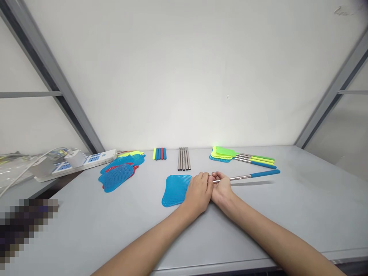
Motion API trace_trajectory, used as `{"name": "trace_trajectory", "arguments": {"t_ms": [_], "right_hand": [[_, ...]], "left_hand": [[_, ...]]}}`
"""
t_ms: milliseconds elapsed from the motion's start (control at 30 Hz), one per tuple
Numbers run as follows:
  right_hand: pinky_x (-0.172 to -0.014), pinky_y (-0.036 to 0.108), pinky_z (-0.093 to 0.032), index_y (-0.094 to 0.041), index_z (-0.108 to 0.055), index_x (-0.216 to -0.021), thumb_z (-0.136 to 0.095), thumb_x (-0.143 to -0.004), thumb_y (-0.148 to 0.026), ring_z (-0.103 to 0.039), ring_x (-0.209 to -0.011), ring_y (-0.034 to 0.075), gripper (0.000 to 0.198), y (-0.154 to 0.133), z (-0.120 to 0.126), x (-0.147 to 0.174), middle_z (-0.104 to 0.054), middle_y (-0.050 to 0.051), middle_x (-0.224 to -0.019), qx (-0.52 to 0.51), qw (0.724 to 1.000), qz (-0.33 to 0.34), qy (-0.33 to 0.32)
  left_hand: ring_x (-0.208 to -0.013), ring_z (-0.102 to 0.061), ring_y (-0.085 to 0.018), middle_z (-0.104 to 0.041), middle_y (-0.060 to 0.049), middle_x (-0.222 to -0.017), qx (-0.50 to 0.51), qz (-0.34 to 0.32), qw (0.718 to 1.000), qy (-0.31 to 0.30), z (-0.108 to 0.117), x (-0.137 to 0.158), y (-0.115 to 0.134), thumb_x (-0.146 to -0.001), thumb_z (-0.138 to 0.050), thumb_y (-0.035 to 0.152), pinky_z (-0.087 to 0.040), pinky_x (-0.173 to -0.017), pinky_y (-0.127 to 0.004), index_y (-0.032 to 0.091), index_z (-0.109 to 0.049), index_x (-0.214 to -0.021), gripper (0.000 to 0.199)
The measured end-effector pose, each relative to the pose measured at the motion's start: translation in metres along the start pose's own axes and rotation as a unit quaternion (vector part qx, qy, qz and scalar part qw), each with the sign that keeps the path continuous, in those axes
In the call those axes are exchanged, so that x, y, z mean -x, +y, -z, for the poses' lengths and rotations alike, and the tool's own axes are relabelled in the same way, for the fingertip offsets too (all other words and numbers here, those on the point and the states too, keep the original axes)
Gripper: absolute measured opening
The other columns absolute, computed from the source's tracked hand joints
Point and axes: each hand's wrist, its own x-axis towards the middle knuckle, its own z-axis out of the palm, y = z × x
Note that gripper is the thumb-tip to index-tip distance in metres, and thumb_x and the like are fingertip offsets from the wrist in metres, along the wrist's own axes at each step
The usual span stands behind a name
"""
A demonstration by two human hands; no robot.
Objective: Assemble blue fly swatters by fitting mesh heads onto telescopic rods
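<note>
A blue fly swatter head (176, 190) lies near the middle of the table, its mesh end pointing left. My left hand (199, 193) is closed over its narrow end, palm down. Right beside it and touching it, my right hand (222, 188) is turned palm up, its fingers curled round a metal rod (240, 178). That rod runs out to the right into a blue handle (265, 173), raised a little above its shadow. Where head and rod meet is hidden by my fingers, so I cannot tell whether they are joined.
Several loose swatter heads (118, 178) are piled at left, by a white power strip (107, 155) with plugs. Coloured handles (160, 153) and metal rods (184, 158) lie in rows at the back. Whole swatters (225, 152) are stacked back right. A white wall (184, 76) closes the rear.
</note>
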Motion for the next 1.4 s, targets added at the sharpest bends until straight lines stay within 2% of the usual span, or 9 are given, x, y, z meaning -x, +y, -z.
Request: {"name": "trace_trajectory", "arguments": {"t_ms": [133, 267, 400, 667, 1067, 1167, 1300, 1400], "right_hand": [[-0.04, 0.018, -0.042, -0.018, -0.031, -0.055, -0.032, -0.077, -0.014, -0.043, -0.035, 0.007, 0.023, -0.006, -0.008, 0.007, -0.04, -0.005, -0.041, -0.019, 0.993, -0.084, 0.079], [-0.042, 0.02, -0.043, -0.019, -0.031, -0.056, -0.035, -0.077, -0.016, -0.044, -0.035, 0.008, 0.022, -0.011, -0.014, 0.014, -0.04, -0.006, -0.04, -0.031, 0.987, -0.113, 0.105], [-0.04, 0.018, -0.041, -0.018, -0.032, -0.056, -0.035, -0.076, -0.015, -0.042, -0.033, 0.006, 0.02, -0.012, -0.017, 0.016, -0.04, -0.007, -0.04, -0.038, 0.986, -0.115, 0.118], [-0.042, 0.019, -0.043, -0.019, -0.031, -0.056, -0.036, -0.075, -0.015, -0.044, -0.035, 0.007, 0.02, -0.012, -0.018, 0.016, -0.04, -0.007, -0.04, -0.035, 0.985, -0.116, 0.119], [-0.039, 0.022, -0.042, -0.02, -0.03, -0.055, -0.037, -0.075, -0.015, -0.043, -0.033, 0.009, 0.022, -0.009, -0.01, 0.008, -0.041, -0.006, -0.041, -0.006, 0.99, -0.104, 0.09], [-0.039, 0.021, -0.042, -0.019, -0.03, -0.055, -0.035, -0.076, -0.015, -0.043, -0.033, 0.008, 0.022, -0.01, -0.012, 0.011, -0.041, -0.006, -0.04, -0.012, 0.989, -0.109, 0.098], [-0.04, 0.019, -0.042, -0.019, -0.031, -0.056, -0.035, -0.076, -0.015, -0.044, -0.034, 0.008, 0.021, -0.012, -0.017, 0.016, -0.041, -0.006, -0.039, -0.024, 0.986, -0.118, 0.112], [-0.04, 0.018, -0.042, -0.019, -0.031, -0.056, -0.036, -0.075, -0.015, -0.044, -0.034, 0.007, 0.02, -0.013, -0.019, 0.019, -0.041, -0.006, -0.039, -0.03, 0.985, -0.122, 0.117]], "left_hand": [[-0.076, -0.048, -0.015, -0.051, -0.003, -0.082, 0.005, 0.001, 1.0, -0.009, 0.0, 0.0, 0.0, -0.091, -0.016, 0.03, -0.036, -0.066, -0.028, 0.018, -0.046, -0.082, 0.033], [-0.077, -0.048, -0.015, -0.051, -0.003, -0.083, 0.007, -0.001, 1.0, -0.02, 0.001, -0.001, -0.001, -0.091, -0.014, 0.03, -0.036, -0.066, -0.028, 0.019, -0.045, -0.084, 0.034], [-0.08, -0.048, -0.015, -0.051, -0.003, -0.086, 0.002, -0.021, 0.999, -0.026, 0.002, -0.001, -0.001, -0.091, -0.013, 0.03, -0.035, -0.067, -0.028, 0.019, -0.045, -0.087, 0.034], [-0.081, -0.049, -0.015, -0.052, -0.003, -0.089, 0.007, -0.007, 0.999, -0.031, 0.004, -0.001, 0.0, -0.091, -0.014, 0.03, -0.036, -0.067, -0.028, 0.02, -0.044, -0.091, 0.032], [-0.08, -0.048, -0.015, -0.051, -0.004, -0.09, -0.016, -0.027, 0.999, -0.021, 0.001, 0.0, -0.001, -0.091, -0.014, 0.027, -0.036, -0.065, -0.029, 0.019, -0.044, -0.092, 0.031], [-0.081, -0.047, -0.015, -0.051, -0.004, -0.091, -0.041, -0.038, 0.998, -0.02, 0.0, 0.001, -0.001, -0.091, -0.013, 0.024, -0.036, -0.065, -0.029, 0.019, -0.044, -0.094, 0.032], [-0.085, -0.045, -0.02, -0.049, -0.008, -0.097, -0.12, -0.093, 0.988, -0.031, 0.001, 0.003, -0.001, -0.09, -0.015, 0.021, -0.036, -0.063, -0.032, 0.016, -0.043, -0.1, 0.03], [-0.084, -0.045, -0.02, -0.049, -0.008, -0.097, -0.14, -0.094, 0.985, -0.032, 0.002, 0.003, 0.001, -0.09, -0.015, 0.02, -0.036, -0.062, -0.033, 0.015, -0.044, -0.1, 0.03]]}}
